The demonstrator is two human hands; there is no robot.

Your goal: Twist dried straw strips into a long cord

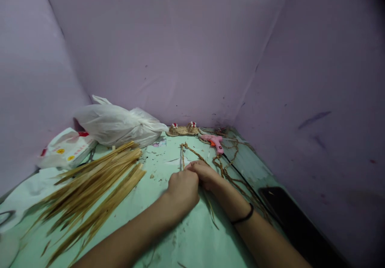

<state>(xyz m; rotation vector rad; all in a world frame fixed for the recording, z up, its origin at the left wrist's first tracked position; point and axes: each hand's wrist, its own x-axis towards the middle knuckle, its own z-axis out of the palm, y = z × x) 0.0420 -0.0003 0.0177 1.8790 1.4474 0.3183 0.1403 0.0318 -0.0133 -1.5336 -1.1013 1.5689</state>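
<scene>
My left hand (184,185) is closed in a fist over the light green tabletop. Beside it and touching it, my right hand (204,172) is closed too, a dark band round its wrist. Out of the two hands a brown twisted fibre cord (183,155) runs away from me and bends back to the right at its far end. Loose strands (213,212) hang below the hands. My fingers hide the gripped part of the cord. Dried leaf strips (102,187) lie in a bundle to the left of my left hand.
A pink glue gun (217,143) with a black cable lies at the right, among more twisted cord (233,177). Two woven pieces with red and white beads (183,130) rest by the wall. A white plastic bag (120,123), a tissue pack (67,147) and a dark flat object (296,224) flank the workspace.
</scene>
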